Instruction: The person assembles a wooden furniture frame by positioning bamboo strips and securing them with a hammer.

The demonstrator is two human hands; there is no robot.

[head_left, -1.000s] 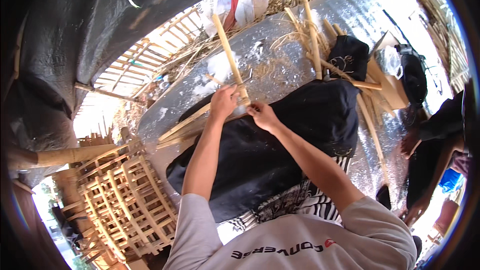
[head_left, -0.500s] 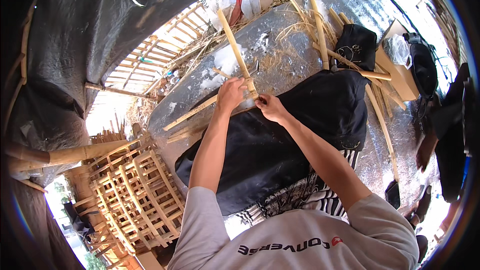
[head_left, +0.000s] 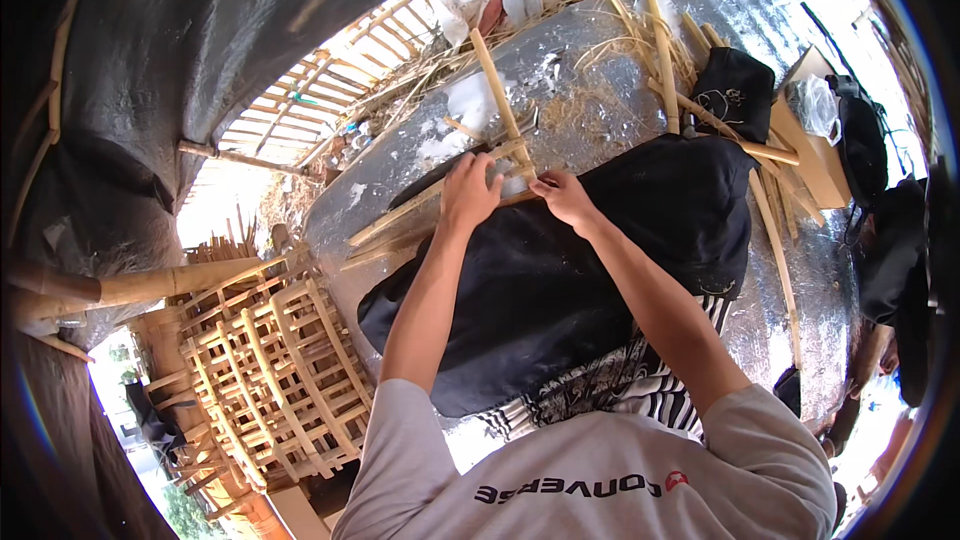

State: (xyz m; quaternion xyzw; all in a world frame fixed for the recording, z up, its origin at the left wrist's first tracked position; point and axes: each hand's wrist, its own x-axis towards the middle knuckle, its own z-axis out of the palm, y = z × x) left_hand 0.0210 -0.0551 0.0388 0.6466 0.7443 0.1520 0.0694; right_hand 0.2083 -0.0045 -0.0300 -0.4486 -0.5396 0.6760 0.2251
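Pale bamboo stick slants up across the silvery sheet. A second bamboo strip crosses under it, lying nearly flat.

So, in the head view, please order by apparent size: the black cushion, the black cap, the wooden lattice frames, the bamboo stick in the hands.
1. black cushion
2. wooden lattice frames, nearly as large, so this order is unsure
3. black cap
4. bamboo stick, long but thin

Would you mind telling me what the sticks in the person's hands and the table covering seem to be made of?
The sticks look like split bamboo or cane: pale tan, matt, straight and slender. The left hand and right hand hold them where they cross. The table covering seems to be metal sheet or foil: silvery and shiny, though crinkled plastic is possible.
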